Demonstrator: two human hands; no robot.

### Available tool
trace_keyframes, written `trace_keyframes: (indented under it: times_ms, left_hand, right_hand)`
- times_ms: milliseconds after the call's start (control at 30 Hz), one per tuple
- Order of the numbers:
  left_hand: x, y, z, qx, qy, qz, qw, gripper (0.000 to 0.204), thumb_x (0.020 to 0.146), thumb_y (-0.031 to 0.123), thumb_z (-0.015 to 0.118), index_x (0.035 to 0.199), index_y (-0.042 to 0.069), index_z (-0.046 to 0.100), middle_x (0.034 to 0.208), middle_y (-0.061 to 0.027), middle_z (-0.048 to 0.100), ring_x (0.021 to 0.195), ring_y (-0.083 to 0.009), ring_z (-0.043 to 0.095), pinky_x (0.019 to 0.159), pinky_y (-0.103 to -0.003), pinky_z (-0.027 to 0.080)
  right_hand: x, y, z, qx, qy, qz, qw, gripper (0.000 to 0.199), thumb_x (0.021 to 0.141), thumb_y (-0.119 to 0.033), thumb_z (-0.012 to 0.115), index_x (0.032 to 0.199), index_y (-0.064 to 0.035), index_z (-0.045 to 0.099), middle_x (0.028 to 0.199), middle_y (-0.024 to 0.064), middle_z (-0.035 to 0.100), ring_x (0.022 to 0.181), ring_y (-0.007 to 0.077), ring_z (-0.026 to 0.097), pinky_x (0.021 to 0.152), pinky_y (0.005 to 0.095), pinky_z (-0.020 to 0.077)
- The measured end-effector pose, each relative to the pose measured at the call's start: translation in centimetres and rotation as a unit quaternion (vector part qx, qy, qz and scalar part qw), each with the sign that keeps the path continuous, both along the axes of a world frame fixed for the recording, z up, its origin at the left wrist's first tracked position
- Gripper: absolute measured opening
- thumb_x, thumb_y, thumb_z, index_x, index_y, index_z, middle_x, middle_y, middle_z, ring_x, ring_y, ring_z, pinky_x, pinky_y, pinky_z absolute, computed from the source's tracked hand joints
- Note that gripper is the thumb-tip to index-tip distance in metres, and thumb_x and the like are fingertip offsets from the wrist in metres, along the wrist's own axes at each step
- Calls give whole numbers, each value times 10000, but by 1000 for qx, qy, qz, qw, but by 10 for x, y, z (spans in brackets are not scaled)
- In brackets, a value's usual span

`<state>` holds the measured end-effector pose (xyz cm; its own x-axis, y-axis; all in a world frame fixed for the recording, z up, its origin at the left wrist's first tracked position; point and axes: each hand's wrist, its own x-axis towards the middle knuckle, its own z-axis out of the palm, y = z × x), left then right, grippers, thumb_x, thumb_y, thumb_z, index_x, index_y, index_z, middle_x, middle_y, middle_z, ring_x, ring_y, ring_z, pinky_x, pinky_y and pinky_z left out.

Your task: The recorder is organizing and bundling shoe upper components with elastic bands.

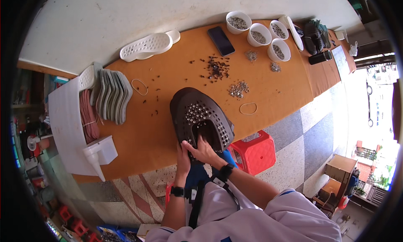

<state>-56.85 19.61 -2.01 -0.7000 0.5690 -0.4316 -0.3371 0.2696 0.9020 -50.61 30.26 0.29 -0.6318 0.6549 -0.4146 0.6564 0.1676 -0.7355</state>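
Observation:
A dark brown clog (181, 98), pierced with holes and dotted with silver studs on its upper, rests at the table's near edge with its opening toward me. My left hand (183, 160) is closed on its near left side. My right hand (205, 153) reaches into the opening, its thumb outside by the left hand; the fingertips inside are hidden. Beyond the clog lie a pile of small dark pieces (218, 69) and a heap of silver studs (239, 89).
Several white cups (238, 21) of metal bits and a phone (221, 41) stand far back. White soles (147, 46) lie by the wall, a stack of grey insoles (114, 97) at left near a white glue bottle (94, 160). A red stool (260, 153) stands right of the table edge.

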Motion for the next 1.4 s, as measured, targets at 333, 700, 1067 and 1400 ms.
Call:
trace_keyframes:
  times_ms: [333, 700, 1067, 1400]
  left_hand:
    - [-33, -3, 37, -58, 68, -87, 992, 636, 1069, 411, 509, 1483, -54, 384, 1474, -211, 480, 1360, -294, 474, 1136, -392, 365]
    - [-200, 139, 29, -23, 64, -247, 967, 803, 1040, 595, 451, 1436, -103, 480, 1499, -223, 508, 1411, -277, 462, 1181, -356, 311]
    - [-164, 154, 35, -107, -10, -290, 951, 687, 1053, 532, 476, 1388, -61, 560, 1427, -143, 592, 1351, -225, 507, 1148, -324, 335]
    - [-141, 111, 20, -94, 204, -144, 964, 666, 1045, 476, 513, 1456, -43, 437, 1500, -241, 458, 1438, -358, 395, 1196, -437, 294]
  right_hand:
    - [19, -8, 6, -40, -3, -31, 999, 588, 1076, -442, 425, 1347, 76, 488, 1271, 386, 567, 1251, 509, 507, 1022, 536, 423]
    - [-34, 10, -19, -375, 57, -421, 824, 442, 1033, -302, 468, 1162, 85, 639, 1102, 177, 682, 1014, 264, 658, 885, 399, 497]
    - [-53, 26, -59, -457, 183, -531, 690, 448, 938, -66, 329, 1270, 82, 592, 1232, 247, 657, 1111, 362, 667, 946, 472, 563]
    - [-27, 18, 11, -276, -42, -385, 880, 407, 934, -159, 475, 1174, 142, 608, 1153, 381, 642, 1173, 492, 610, 969, 465, 493]
